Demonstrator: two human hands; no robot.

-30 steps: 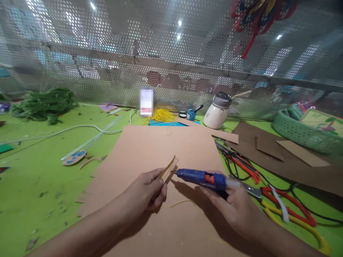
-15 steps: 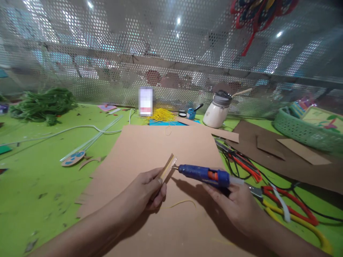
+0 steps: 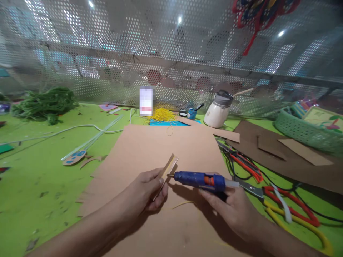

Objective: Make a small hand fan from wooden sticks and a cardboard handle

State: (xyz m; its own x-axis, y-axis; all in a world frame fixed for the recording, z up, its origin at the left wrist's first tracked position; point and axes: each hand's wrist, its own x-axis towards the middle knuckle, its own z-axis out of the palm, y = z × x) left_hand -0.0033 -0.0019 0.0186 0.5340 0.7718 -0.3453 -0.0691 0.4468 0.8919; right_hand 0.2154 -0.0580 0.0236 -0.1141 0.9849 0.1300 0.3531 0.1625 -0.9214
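Centre of frame: left hand (image 3: 151,189), thumb pinched against curled fingers, grips the lower end of a narrow tan cardboard strip (image 3: 168,166); upper end left free, apparently to offer its glossy edge to the brass-coloured nozzle (image 3: 170,175). Right of centre: right hand (image 3: 234,205) curled round a blue plastic glue gun (image 3: 190,179); squeeze cannot be told. Broad tan cardboard sheet (image 3: 150,144) beneath, probably shielding the green table (image 3: 40,150).
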